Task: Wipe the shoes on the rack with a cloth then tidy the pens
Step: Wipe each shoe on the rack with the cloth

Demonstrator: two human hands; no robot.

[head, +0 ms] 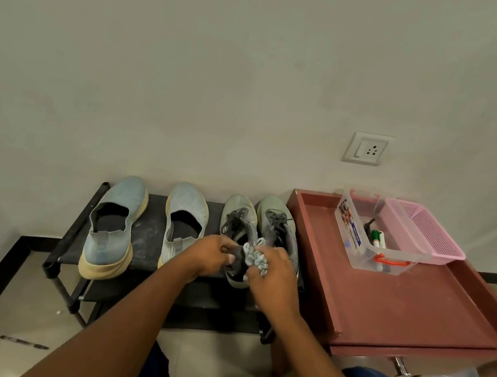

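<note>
Both hands were bunched together over the back end of the grey lace-up sneakers. The left hand (213,254) had its fingers curled on the heel of the nearer grey sneaker (237,236), and the right hand (274,273) was gripping a scrunched grey-white cloth (255,255) pressed against that same shoe. So both fists closed, each with something in it.

Room to move was tight on the right: just past the right hand the second grey sneaker (279,222) sat nearly touching the raised edge of a reddish-brown table (383,303), so no real gap there. Left of the grip there was more room, with a strip of bare black shelf before the two light-blue slip-ons (186,218) (116,223), which were well apart from each other. All four shoes pointed toes-to-wall on the black rack (148,239), and the wall was right behind the toes.

Up and right of the hands, a clear plastic box (367,248) on the table held the pens (377,238), a green-capped marker among them, with a pink basket (424,236) touching its far side. One stray pen (23,342) lay on the pale tile floor, way down-left of the grip. A wall socket (368,148) sat above the table on the plain off-white wall.
</note>
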